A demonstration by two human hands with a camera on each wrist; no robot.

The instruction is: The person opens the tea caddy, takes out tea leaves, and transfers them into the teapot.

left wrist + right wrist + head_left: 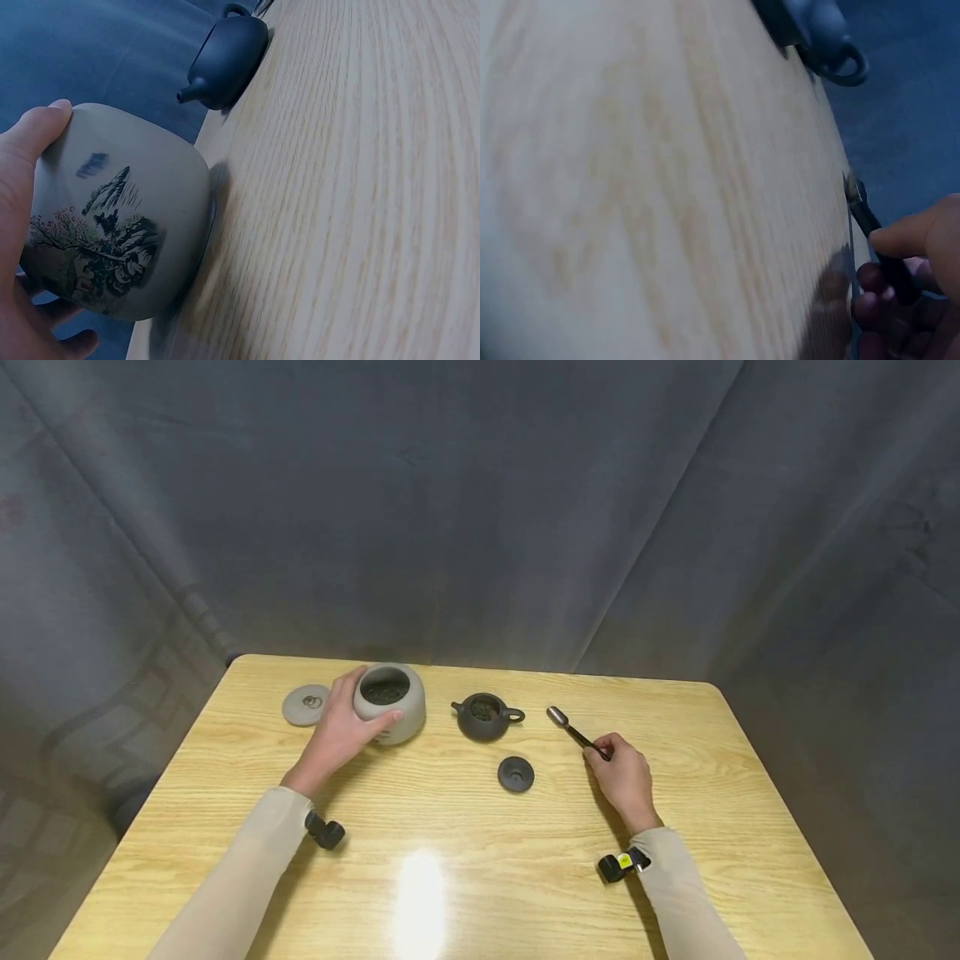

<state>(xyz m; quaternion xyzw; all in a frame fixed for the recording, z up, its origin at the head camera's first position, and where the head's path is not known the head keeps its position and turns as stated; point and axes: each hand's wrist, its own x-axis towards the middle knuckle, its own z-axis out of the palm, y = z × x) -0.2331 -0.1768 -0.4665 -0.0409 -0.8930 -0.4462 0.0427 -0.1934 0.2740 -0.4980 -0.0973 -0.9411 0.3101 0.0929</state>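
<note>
My left hand (339, 731) grips a pale grey tea jar (412, 714) from its left side, thumb across the near wall. Dark tea leaves show through the jar's wide mouth. A painted landscape decorates its side (120, 232) in the left wrist view. Between thumb and fingers, my right hand (624, 775) pinches the black handle of a tea scoop (577, 735), its metal bowl pointing away to the left. Between the hands stands a small dark teapot (483, 729), uncovered, with leaves inside, spout to the left and handle to the right.
The dark teapot lid (516, 774) lies just in front of the teapot. Left of the jar, partly beside my left hand, is the flat grey jar lid (298, 713) with a ring on top. A grey curtain (480, 510) hangs behind the wooden table (525, 877).
</note>
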